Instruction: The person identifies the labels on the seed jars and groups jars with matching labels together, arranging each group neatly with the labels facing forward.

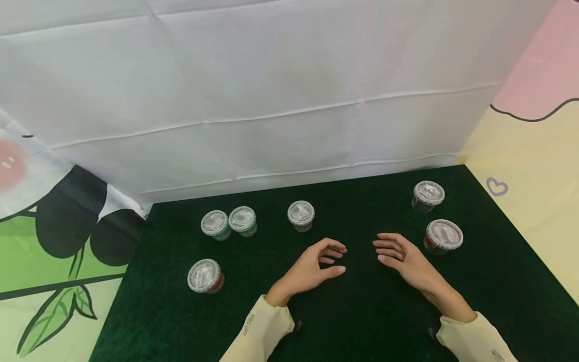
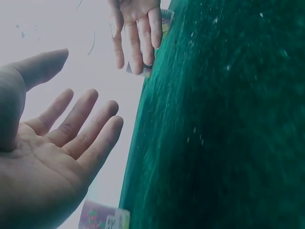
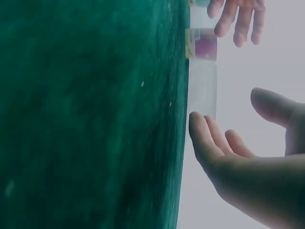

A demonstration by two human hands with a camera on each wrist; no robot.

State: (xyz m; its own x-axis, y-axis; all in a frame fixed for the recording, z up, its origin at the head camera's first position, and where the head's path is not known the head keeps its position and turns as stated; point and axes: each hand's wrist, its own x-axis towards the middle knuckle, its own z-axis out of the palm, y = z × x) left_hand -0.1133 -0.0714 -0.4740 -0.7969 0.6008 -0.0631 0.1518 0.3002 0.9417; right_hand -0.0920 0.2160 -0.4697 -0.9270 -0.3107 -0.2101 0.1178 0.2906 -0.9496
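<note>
Both hands are held over the dark green cloth, palms facing each other with a gap between them. My left hand has loosely bent fingers and holds nothing; in the head view it is nearest a lidded plastic tub behind it. Relaxed too, my right hand grips nothing and is just left of a tub with red contents. Behind that one stands a darker tub. In the left wrist view, part of a colourful labelled tub shows below the fingers. A purple-labelled tub appears in the right wrist view.
Two greenish tubs stand side by side at the back left, with a reddish tub nearer the front. A white cloth backdrop rises behind the table. Printed fabric hangs on both sides.
</note>
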